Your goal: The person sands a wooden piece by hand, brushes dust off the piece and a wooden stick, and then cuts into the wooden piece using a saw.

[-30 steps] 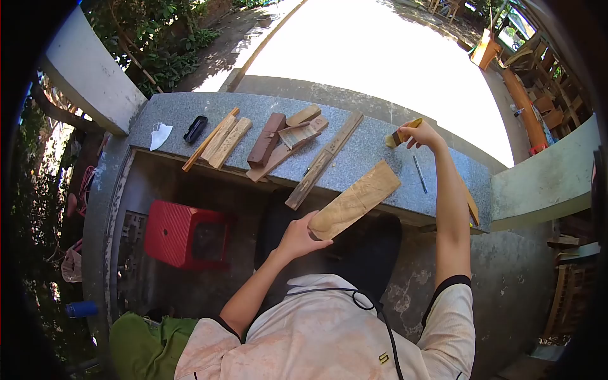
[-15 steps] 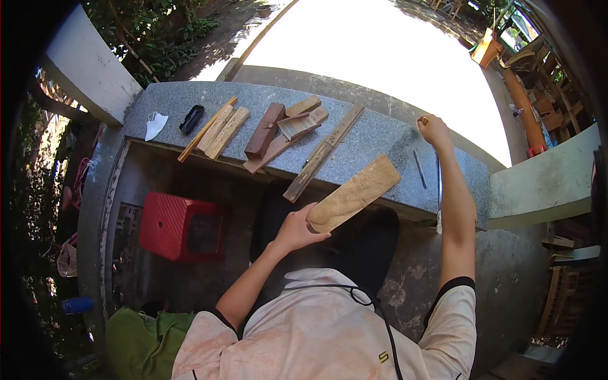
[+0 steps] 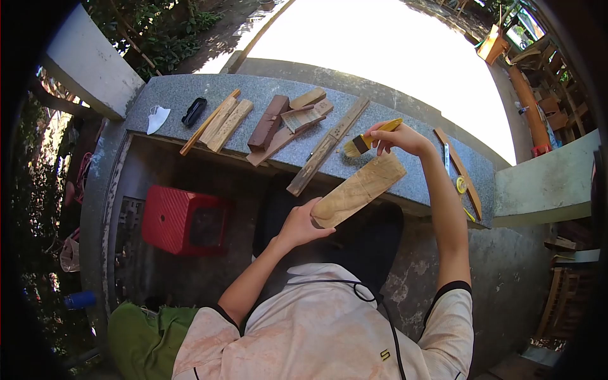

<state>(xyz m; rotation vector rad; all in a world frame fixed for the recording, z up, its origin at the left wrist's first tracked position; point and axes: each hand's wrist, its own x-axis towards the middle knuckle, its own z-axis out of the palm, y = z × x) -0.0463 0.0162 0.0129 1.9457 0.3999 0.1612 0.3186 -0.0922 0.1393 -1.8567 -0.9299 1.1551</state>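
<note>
My left hand is closed round the near end of a pale wooden block, which slants up to the right above my lap, its far end overlapping the bench edge in this view. Just beyond that far end, my right hand grips a paintbrush by its yellow handle. The pale bristles point down to the left, over the grey stone bench. Left of the brush lies a long narrow wooden strip, jutting past the front edge.
Leftward along the bench are a dark brown block, several wood pieces, thin sticks, a black case and a white mask. At right lie a brown strip and a yellow tape measure. A red stool stands below.
My right hand has come down and left from the far right of the bench, and the paintbrush now shows in it. The wooden block stays in my left hand, nearly unmoved.
</note>
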